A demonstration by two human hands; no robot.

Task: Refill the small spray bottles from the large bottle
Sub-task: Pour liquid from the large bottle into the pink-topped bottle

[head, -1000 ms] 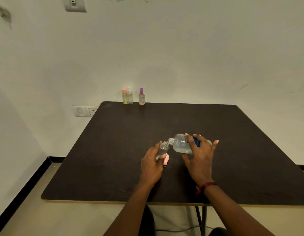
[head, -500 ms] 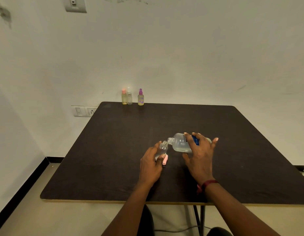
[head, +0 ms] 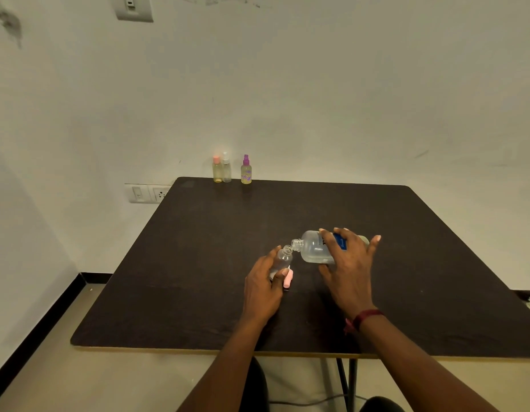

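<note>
My left hand (head: 265,288) grips a small clear spray bottle (head: 284,258) with its neck open, held near the middle of the dark table (head: 198,263). A pink spray cap (head: 288,278) sticks out between that hand's fingers. My right hand (head: 348,267) holds the large clear bottle (head: 314,248) with a blue label, tipped on its side. Its open mouth meets the small bottle's neck. Three small spray bottles stand at the far edge: a pink-capped one (head: 217,170), a clear one (head: 226,168) and a purple-capped one (head: 246,171).
The table stands against a white wall with a socket plate (head: 146,193) at the left. A table leg (head: 348,382) and a cable show below the near edge. Pale floor lies to the left.
</note>
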